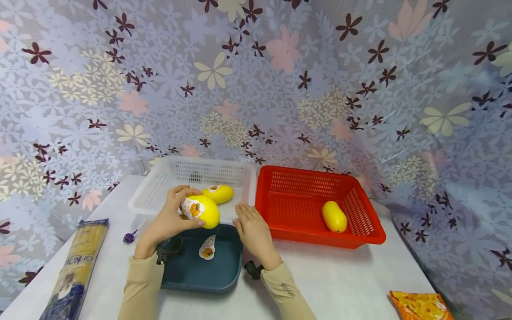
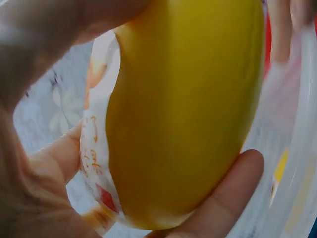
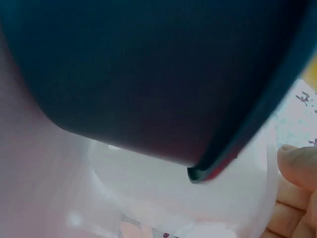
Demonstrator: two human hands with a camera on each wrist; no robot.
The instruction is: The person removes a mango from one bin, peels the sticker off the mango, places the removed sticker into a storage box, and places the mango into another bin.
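My left hand (image 1: 174, 218) grips a yellow mango (image 1: 209, 213) with a printed paper label, raised above the back of a dark blue tray (image 1: 200, 284). Thumb and fingers wrap the mango in the left wrist view, where its label shows along one side. Behind it, another labelled yellow mango (image 1: 222, 194) lies in the white basket (image 1: 156, 193). My right hand (image 1: 254, 233) has its fingers extended beside the tray's right end, near the white basket's front right corner; whether it touches either is unclear. A loose-looking label (image 1: 207, 249) lies in the tray.
A red basket (image 1: 288, 238) stands right of the white one, holding a yellow mango (image 1: 334, 217). Left on the table are a long pasta-like packet (image 1: 76, 269) and a purple lollipop-like item (image 1: 129, 238). An orange snack packet (image 1: 421, 306) lies at the front right.
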